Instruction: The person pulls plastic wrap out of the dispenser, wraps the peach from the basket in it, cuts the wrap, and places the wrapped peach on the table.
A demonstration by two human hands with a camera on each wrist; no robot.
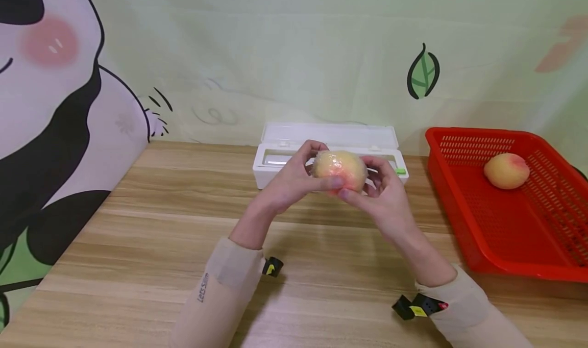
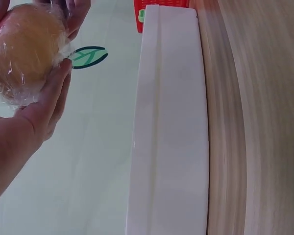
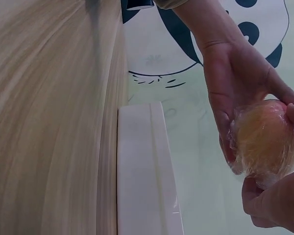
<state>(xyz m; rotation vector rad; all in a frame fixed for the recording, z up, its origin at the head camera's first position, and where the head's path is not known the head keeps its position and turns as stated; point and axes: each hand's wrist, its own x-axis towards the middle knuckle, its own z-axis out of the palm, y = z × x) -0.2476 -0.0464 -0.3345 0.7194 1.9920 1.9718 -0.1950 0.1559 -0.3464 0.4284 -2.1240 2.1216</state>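
Note:
A peach (image 1: pixel 342 167) wrapped in clear cling film is held up between both hands above the table. Its skin is yellow with a pink blush, and the film looks crinkled in the left wrist view, where the wrapped peach (image 2: pixel 24 51) fills the upper left corner. My left hand (image 1: pixel 294 179) grips its left side, thumb across the front. On the other side my right hand (image 1: pixel 386 195) holds it, thumb at the lower front and fingers behind. In the right wrist view, loose film bunches under the peach (image 3: pixel 267 139) near the right fingertips.
Behind the hands stands a long white cling film dispenser (image 1: pixel 268 177) with its lid (image 1: pixel 331 133) raised and a green tab (image 1: pixel 400 171) at its right end. To the right, a red plastic basket (image 1: pixel 459 210) contains another peach (image 1: pixel 507 171). A printed cloth hangs behind the wooden table (image 1: pixel 151 225).

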